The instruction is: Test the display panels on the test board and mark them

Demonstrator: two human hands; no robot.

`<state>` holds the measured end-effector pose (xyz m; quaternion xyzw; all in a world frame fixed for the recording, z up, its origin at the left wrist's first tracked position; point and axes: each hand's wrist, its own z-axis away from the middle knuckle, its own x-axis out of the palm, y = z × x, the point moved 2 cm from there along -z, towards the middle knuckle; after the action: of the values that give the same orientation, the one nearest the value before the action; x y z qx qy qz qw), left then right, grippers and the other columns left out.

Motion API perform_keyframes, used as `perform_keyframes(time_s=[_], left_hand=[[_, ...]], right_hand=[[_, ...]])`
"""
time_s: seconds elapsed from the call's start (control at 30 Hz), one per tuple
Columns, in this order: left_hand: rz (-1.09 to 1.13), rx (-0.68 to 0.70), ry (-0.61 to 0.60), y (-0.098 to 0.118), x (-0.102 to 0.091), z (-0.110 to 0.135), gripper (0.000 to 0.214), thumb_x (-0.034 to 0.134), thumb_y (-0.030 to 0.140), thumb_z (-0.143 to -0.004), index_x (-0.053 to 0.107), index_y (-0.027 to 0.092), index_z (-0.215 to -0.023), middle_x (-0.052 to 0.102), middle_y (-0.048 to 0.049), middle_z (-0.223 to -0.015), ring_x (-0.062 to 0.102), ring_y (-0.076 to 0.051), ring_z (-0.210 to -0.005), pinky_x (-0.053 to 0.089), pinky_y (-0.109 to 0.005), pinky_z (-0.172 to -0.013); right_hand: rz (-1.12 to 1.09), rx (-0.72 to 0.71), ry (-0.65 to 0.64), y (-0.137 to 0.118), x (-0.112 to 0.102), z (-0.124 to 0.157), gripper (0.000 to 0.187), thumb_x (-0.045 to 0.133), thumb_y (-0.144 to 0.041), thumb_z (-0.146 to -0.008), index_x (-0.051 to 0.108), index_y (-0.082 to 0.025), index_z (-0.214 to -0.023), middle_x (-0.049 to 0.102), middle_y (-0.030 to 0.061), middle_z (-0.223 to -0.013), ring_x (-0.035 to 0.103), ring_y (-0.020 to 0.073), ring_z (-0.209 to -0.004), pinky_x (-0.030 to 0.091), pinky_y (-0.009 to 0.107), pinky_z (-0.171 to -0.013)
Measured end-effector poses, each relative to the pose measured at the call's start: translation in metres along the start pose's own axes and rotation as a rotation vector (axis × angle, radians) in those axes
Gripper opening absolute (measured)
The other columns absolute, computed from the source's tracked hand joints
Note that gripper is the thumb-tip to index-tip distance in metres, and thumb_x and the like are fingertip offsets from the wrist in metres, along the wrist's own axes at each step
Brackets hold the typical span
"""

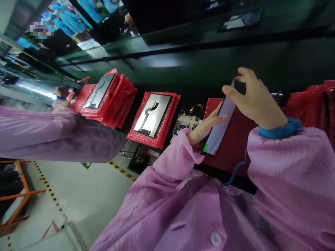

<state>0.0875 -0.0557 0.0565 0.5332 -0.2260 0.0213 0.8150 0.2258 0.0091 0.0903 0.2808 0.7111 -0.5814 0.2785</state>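
Observation:
My left hand (202, 132) is closed around the left long edge of a flat display panel (221, 122), its fingers lying across the face. The panel is tilted up, pale bluish, with a green tab at its lower corner. My right hand (248, 94) is at the panel's upper end, thumb and fingers apart around the top corner; I cannot tell whether it touches. A blue wrist strap (281, 129) with a coiled cord circles my right wrist. Under the panel lies a dark red mat (240, 139).
To the left, a display panel with a dark flex cable (159, 113) rests on red bubble bags (167, 129). Beside it sits a circuit assembly (185, 122). Farther left is a taller red bag stack (120, 104) and another person's sleeve (52, 136). More red bags (311, 108) stand right.

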Motion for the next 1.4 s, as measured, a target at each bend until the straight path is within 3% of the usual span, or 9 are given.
perform_keyframes(time_s=[0.17, 0.3, 0.37, 0.43, 0.63, 0.93, 1.07, 1.2, 1.4], left_hand=[[-0.231, 0.265, -0.113, -0.005, 0.004, -0.005, 0.030, 0.046, 0.037, -0.097, 0.065, 0.028, -0.118, 0.065, -0.0010, -0.133, 0.054, -0.025, -0.134, 0.048, -0.041, -0.108], [-0.838, 0.591, 0.288, -0.021, -0.048, 0.016, 0.036, 0.040, 0.041, -0.100, 0.068, 0.021, -0.107, 0.070, -0.0094, -0.113, 0.065, -0.023, -0.110, 0.051, -0.037, -0.097], [-1.238, 0.576, 0.552, -0.035, -0.080, 0.029, 0.032, 0.041, 0.033, -0.099, 0.069, 0.019, -0.102, 0.071, -0.0097, -0.097, 0.066, -0.021, -0.091, 0.052, -0.035, -0.087], [-1.546, 0.472, 0.611, -0.053, -0.104, 0.037, 0.031, 0.043, 0.027, -0.097, 0.069, 0.018, -0.110, 0.070, -0.0091, -0.092, 0.065, -0.020, -0.082, 0.051, -0.032, -0.078], [-1.902, 0.412, 0.492, -0.081, -0.122, 0.043, 0.040, 0.039, 0.027, -0.101, 0.061, 0.021, -0.133, 0.065, -0.0073, -0.087, 0.063, -0.019, -0.076, 0.048, -0.030, -0.070], [-1.898, 0.403, 0.397, -0.079, -0.117, 0.042, 0.043, 0.036, 0.022, -0.101, 0.057, 0.020, -0.138, 0.064, -0.0083, -0.089, 0.064, -0.021, -0.084, 0.049, -0.033, -0.076], [-1.794, 0.580, 0.430, -0.080, -0.118, 0.045, 0.046, 0.038, 0.038, -0.101, 0.060, 0.013, -0.133, 0.066, -0.0160, -0.107, 0.062, -0.027, -0.098, 0.049, -0.039, -0.088], [-1.721, 0.846, 0.125, -0.084, -0.118, 0.045, 0.064, 0.044, 0.055, -0.096, 0.050, 0.011, -0.142, 0.052, -0.0207, -0.145, 0.043, -0.035, -0.138, 0.036, -0.050, -0.113], [-1.737, 0.780, -0.065, -0.089, -0.117, 0.036, 0.060, 0.044, 0.045, -0.100, 0.040, 0.013, -0.150, 0.050, -0.0137, -0.151, 0.038, -0.029, -0.146, 0.021, -0.052, -0.124]], right_hand=[[-0.050, 0.030, 0.043, 0.015, -0.004, -0.005, 0.058, 0.066, -0.030, -0.083, 0.045, -0.019, -0.136, 0.061, 0.0133, -0.126, 0.055, 0.0324, -0.124, 0.043, 0.053, -0.106], [-0.035, 0.087, 0.033, 0.013, -0.010, -0.004, 0.063, 0.067, -0.029, -0.080, 0.044, -0.019, -0.138, 0.062, 0.0134, -0.126, 0.054, 0.0351, -0.125, 0.041, 0.056, -0.107], [-0.023, 0.090, 0.024, 0.012, -0.010, -0.003, 0.062, 0.067, -0.029, -0.080, 0.044, -0.019, -0.138, 0.061, 0.0143, -0.127, 0.054, 0.0362, -0.126, 0.041, 0.058, -0.108], [-0.022, 0.061, 0.026, 0.012, -0.010, -0.003, 0.060, 0.066, -0.030, -0.080, 0.045, -0.020, -0.136, 0.061, 0.0144, -0.127, 0.055, 0.0371, -0.125, 0.041, 0.060, -0.107], [-0.019, 0.014, 0.043, 0.017, -0.009, -0.004, 0.056, 0.065, -0.033, -0.081, 0.046, -0.022, -0.133, 0.062, 0.0145, -0.122, 0.056, 0.0368, -0.122, 0.042, 0.063, -0.103], [-0.016, 0.013, 0.045, 0.021, -0.007, -0.004, 0.057, 0.063, -0.033, -0.081, 0.045, -0.023, -0.134, 0.061, 0.0138, -0.123, 0.056, 0.0365, -0.122, 0.043, 0.062, -0.102], [0.022, -0.001, 0.108, 0.027, -0.006, -0.002, 0.061, 0.063, -0.036, -0.080, 0.042, -0.022, -0.136, 0.056, 0.0152, -0.131, 0.055, 0.0355, -0.124, 0.042, 0.060, -0.104], [0.028, 0.111, 0.042, 0.027, -0.015, 0.016, 0.061, 0.066, -0.038, -0.079, 0.046, -0.017, -0.132, 0.063, 0.0181, -0.115, 0.064, 0.0338, -0.105, 0.050, 0.053, -0.093], [-0.039, 0.251, 0.021, 0.040, -0.048, 0.071, 0.047, 0.062, -0.024, -0.080, 0.053, -0.016, -0.126, 0.066, 0.0058, -0.075, 0.066, 0.0264, -0.075, 0.052, 0.044, -0.076]])
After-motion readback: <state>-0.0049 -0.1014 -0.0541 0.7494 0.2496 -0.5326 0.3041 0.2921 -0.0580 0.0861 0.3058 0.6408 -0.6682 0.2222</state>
